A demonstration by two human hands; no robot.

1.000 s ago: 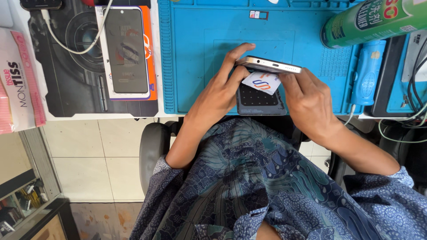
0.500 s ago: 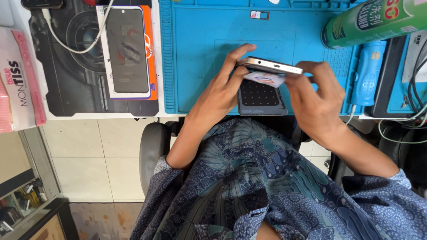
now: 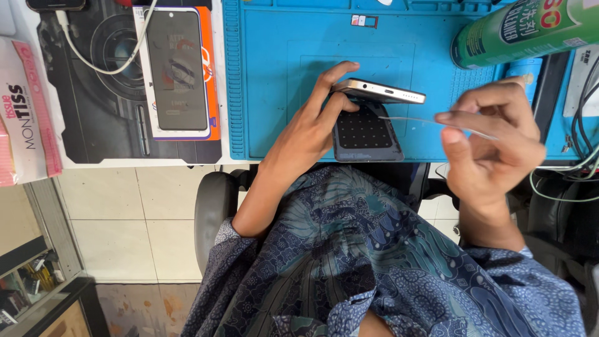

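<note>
My left hand holds a slim phone by its left end, tilted up over a dark rectangular pad with a dot grid on the blue work mat. My right hand is off to the right of the phone, pinching a thin clear film that stretches edge-on from its fingers toward the phone. The film's left tip ends just below the phone's right end.
A second phone lies on an orange-and-white box left of the mat, beside a black mat with a white cable. A green spray can lies at top right. A tissue pack sits far left; cables hang at right.
My right hand has pulled away to the right from the phone, drawing the clear film with it. The small white card seen under the phone is gone from view. The left hand kept its hold.
</note>
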